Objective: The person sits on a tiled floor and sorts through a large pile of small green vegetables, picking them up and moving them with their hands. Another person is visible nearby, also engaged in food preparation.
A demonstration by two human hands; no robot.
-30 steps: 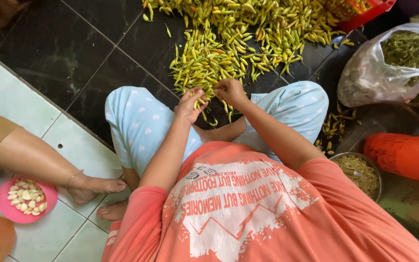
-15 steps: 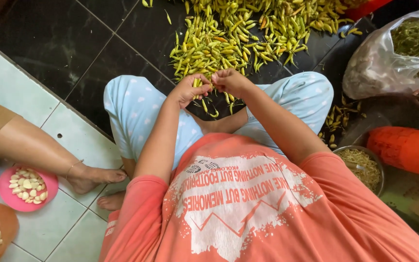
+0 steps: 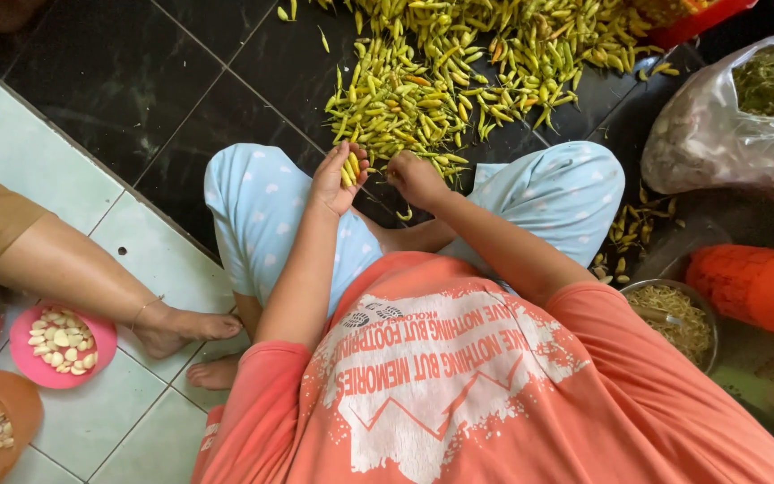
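Observation:
A big pile of yellow-green chilies (image 3: 459,72) lies on the dark floor tiles in front of my crossed legs in light blue trousers. My left hand (image 3: 335,179) is cupped around a small bunch of yellow chilies (image 3: 350,168), held above my left knee. My right hand (image 3: 416,177) is just to the right of it, fingers curled shut near the pile's near edge. What its fingertips pinch I cannot make out. The two hands are close but apart.
A clear plastic bag (image 3: 709,134) of green stems sits at the right. Below it stand a metal bowl (image 3: 674,318) of stems and an orange container (image 3: 754,287). Another person's foot (image 3: 181,324) rests at left beside a pink bowl (image 3: 24,333) of garlic cloves.
Both hands have drawn back from the pile's edge towards my lap. My left hand has turned so the chilies in its palm show.

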